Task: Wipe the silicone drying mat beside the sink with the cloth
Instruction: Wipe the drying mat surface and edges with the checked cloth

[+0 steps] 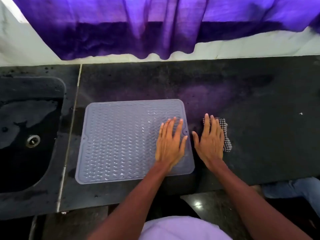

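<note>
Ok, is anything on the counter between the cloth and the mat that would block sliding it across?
Nothing visible. The checkered cloth lies under the right hand just right of the mat, with only a bare strip of counter between. The left hand rests flat on the mat's right edge, where the cloth would arrive.

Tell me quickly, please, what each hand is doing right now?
Left hand: open, flat on the silicone drying mat.
Right hand: open, flat on the checked cloth.
</note>
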The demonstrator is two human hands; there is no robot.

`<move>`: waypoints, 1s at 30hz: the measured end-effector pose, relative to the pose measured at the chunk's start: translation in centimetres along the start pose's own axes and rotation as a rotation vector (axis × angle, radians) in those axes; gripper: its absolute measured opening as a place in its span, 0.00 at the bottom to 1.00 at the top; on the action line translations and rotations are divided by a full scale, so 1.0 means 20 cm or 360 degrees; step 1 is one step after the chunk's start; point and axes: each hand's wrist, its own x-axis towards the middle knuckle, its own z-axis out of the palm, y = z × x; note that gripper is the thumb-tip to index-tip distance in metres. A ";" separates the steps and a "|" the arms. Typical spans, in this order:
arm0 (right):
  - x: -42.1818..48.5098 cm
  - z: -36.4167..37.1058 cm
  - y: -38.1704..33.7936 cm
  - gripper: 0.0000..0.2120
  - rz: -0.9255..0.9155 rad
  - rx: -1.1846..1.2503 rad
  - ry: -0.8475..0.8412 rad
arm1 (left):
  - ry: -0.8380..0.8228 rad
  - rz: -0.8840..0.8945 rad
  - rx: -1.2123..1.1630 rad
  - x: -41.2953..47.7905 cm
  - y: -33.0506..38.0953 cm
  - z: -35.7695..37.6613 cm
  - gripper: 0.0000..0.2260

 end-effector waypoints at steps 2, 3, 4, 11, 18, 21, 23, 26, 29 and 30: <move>0.02 -0.01 0.03 0.36 0.0076 0.0102 0.0009 | -0.0036 0.0003 -0.0070 0.02 0.03 0.04 0.23; 0.03 0.00 0.05 0.37 0.0068 0.0113 0.0029 | -0.0056 0.0002 -0.0082 0.02 0.05 0.06 0.22; 0.03 0.01 0.07 0.37 0.0053 0.0106 0.0033 | -0.0076 0.0009 -0.0088 0.01 0.07 0.08 0.22; 0.05 0.04 0.23 0.20 -0.0023 0.0352 0.0128 | -0.0128 -0.0086 -0.0168 -0.01 0.12 0.13 0.21; 0.09 -0.09 0.13 0.14 -0.0027 0.0787 0.0140 | -0.0072 -0.0359 -0.0526 0.01 0.16 0.07 0.21; 0.05 -0.24 -0.07 0.15 0.0022 0.1174 -0.0024 | -0.0048 -0.0671 -0.0895 0.01 0.16 -0.03 0.22; 0.02 -0.27 -0.21 0.14 0.0148 0.1460 -0.0199 | 0.0019 -0.0971 -0.1235 0.01 0.11 -0.13 0.22; -0.02 -0.27 -0.40 0.13 0.0317 0.1938 -0.0476 | 0.0216 -0.1338 -0.1775 0.00 0.01 -0.33 0.20; -0.06 -0.28 -0.62 0.12 0.0459 0.2274 -0.0656 | 0.0379 -0.1587 -0.2071 -0.03 -0.14 -0.52 0.19; -0.07 -0.28 -0.69 0.12 0.0459 0.2304 -0.0693 | 0.0415 -0.1631 -0.2085 -0.05 -0.19 -0.56 0.18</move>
